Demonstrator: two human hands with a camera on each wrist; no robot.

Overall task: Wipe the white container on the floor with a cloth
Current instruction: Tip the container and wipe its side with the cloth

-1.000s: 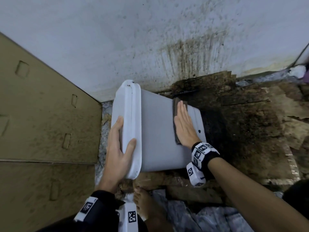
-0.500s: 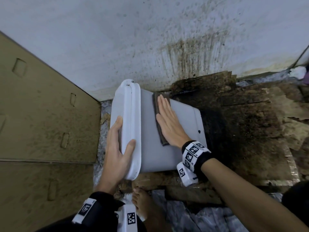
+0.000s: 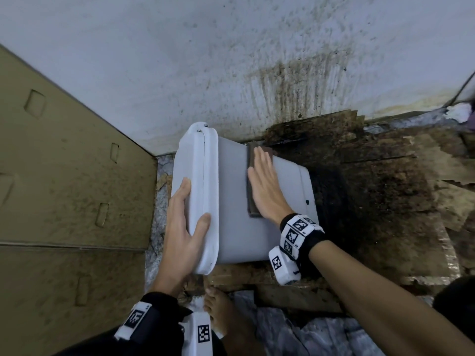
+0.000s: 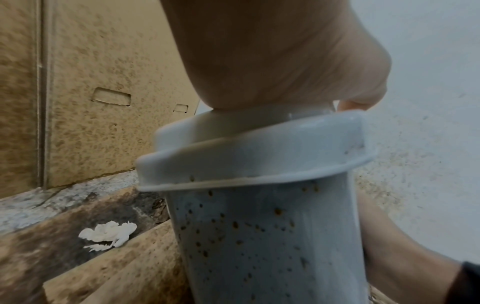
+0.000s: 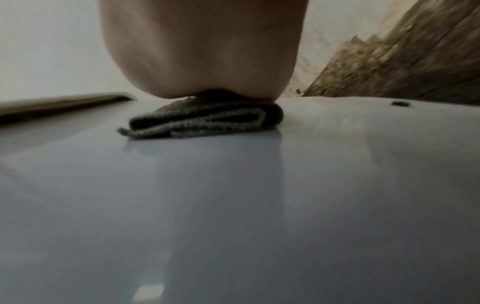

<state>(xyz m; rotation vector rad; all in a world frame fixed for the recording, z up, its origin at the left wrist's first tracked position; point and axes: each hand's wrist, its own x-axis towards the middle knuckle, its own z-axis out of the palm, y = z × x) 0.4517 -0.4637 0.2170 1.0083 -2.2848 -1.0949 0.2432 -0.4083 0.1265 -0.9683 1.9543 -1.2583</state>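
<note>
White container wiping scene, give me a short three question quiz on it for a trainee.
1. True or false: the right hand presses the folded cloth with flat fingers.
2. Which part of the white container does the left hand hold? A) lid end B) base end
3. Fill in: the left wrist view shows brown ____ on the container's side.

Key: 1 true; 2 A; 3 specks

A grimy floor (image 3: 385, 201) of stained, dark-blotched cardboard sheets meets a spattered wall. A white container (image 3: 231, 201) lies on its side on the sheets, near the wall. A crumpled scrap of white paper (image 4: 109, 234) rests on the floor beside it, and a bare foot (image 3: 218, 312) stands nearby.
</note>
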